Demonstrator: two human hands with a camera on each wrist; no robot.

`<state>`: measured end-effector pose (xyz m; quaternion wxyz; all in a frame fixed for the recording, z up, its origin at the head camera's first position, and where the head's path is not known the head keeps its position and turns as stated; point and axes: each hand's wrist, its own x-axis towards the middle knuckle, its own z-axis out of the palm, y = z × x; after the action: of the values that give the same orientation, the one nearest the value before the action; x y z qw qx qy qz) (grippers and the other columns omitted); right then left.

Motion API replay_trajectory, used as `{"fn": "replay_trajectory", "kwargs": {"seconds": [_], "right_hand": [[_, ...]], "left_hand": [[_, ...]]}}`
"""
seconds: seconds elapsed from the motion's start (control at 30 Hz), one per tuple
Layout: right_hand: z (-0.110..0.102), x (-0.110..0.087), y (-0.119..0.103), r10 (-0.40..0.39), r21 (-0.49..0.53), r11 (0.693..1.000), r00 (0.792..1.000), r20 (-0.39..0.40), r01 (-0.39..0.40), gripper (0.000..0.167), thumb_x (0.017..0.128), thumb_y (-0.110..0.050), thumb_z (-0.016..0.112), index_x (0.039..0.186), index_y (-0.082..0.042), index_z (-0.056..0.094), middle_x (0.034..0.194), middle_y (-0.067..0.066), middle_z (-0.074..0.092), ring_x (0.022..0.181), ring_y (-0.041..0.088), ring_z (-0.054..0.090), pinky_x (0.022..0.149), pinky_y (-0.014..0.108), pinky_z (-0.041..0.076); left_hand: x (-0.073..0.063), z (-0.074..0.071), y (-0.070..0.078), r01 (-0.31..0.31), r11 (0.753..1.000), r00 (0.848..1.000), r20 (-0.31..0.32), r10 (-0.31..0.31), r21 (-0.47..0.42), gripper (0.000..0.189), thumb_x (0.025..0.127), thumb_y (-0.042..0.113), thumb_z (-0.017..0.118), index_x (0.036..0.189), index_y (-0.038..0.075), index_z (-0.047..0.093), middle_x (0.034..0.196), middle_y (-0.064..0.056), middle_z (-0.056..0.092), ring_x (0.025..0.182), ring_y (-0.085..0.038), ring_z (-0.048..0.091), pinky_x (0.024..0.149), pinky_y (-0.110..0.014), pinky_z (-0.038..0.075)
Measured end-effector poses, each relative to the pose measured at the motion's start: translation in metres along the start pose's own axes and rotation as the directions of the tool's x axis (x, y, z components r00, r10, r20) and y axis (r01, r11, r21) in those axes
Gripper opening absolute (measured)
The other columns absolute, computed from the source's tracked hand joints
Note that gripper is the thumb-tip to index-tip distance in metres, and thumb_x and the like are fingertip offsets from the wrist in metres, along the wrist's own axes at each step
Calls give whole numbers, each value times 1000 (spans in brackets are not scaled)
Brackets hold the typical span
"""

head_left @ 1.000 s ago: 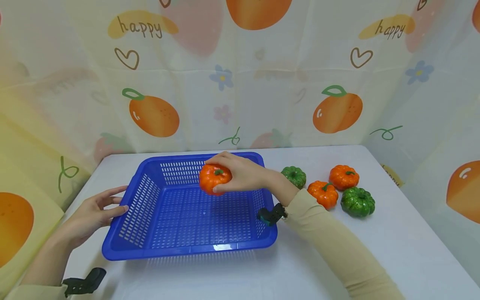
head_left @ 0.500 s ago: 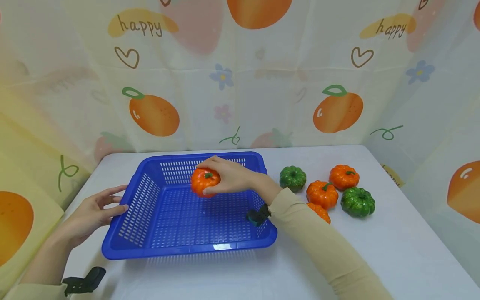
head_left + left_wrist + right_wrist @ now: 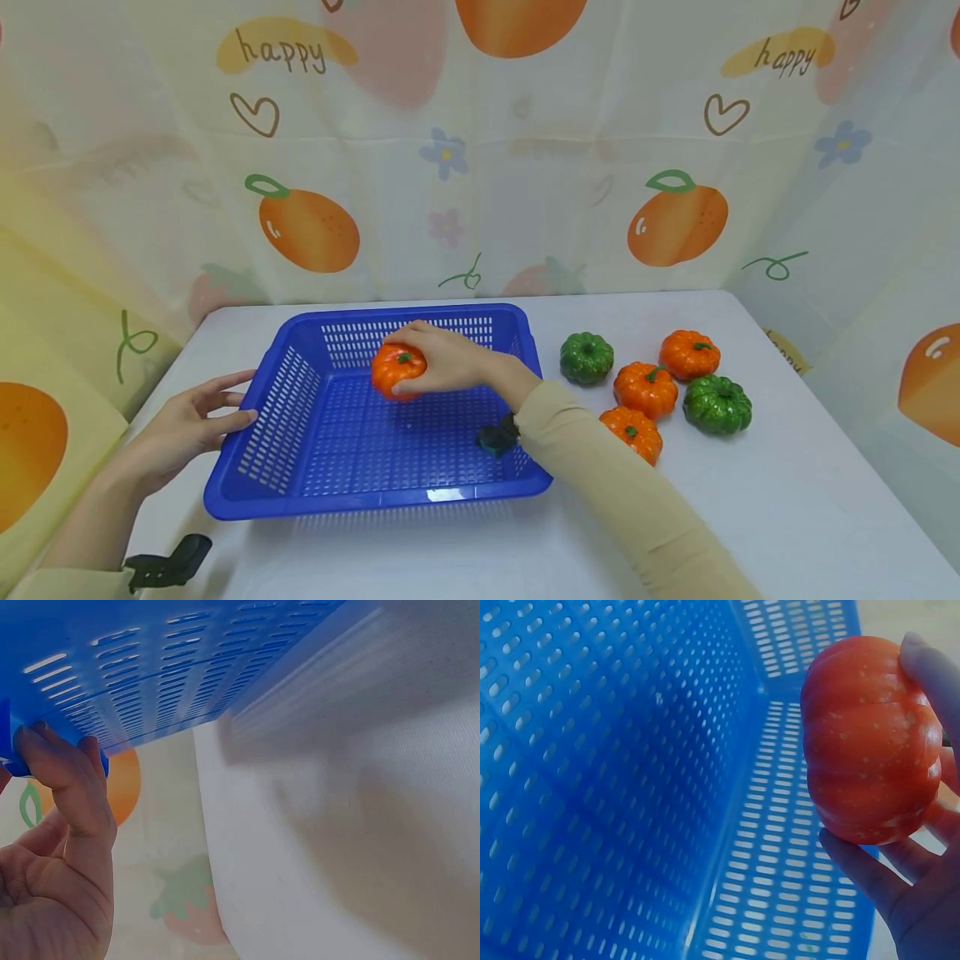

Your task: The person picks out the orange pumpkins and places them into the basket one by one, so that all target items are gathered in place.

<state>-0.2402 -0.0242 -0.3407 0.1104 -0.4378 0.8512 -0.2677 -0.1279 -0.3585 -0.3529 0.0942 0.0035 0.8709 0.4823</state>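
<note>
My right hand (image 3: 448, 360) grips a small orange pumpkin (image 3: 394, 375) with a green stem, up inside the blue plastic basket (image 3: 322, 503). In the right wrist view the thumb and fingertips press the sides of this pumpkin (image 3: 870, 742), and the basket's slotted floor lies below it. On the left, my left hand (image 3: 191, 423) holds the basket's rim. The left wrist view shows the fingers (image 3: 71, 776) hooked at the rim, next to the slotted outer wall (image 3: 165, 671). Apart from the held pumpkin, nothing lies in the basket.
Right of the basket lie a green pumpkin (image 3: 587, 358), several orange ones such as the nearest pumpkin (image 3: 633, 433), and a darker green pumpkin (image 3: 717, 405). They stand on a white table (image 3: 780, 500). A fruit-print curtain (image 3: 495, 192) hangs right behind the table.
My right hand has carried the orange pumpkin leftward and slightly down within the basket. The arm's shift has uncovered another orange pumpkin at right. The left hand stays at the rim.
</note>
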Motion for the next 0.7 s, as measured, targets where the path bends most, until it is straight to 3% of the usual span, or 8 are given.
{"fn": "replay_trajectory", "kwargs": {"seconds": [0.7], "right_hand": [[22,26,2,52,-44,998,998,34,-50,62,82,-42,65,135,-16,45,128,5,45,107,14,49,90,22,43]], "left_hand": [[-1,0,0,-6,1000,1000,-6,6,14,71,89,29,61,145,6,24,109,-9,52,82,-17,65,71,-31,54]]}}
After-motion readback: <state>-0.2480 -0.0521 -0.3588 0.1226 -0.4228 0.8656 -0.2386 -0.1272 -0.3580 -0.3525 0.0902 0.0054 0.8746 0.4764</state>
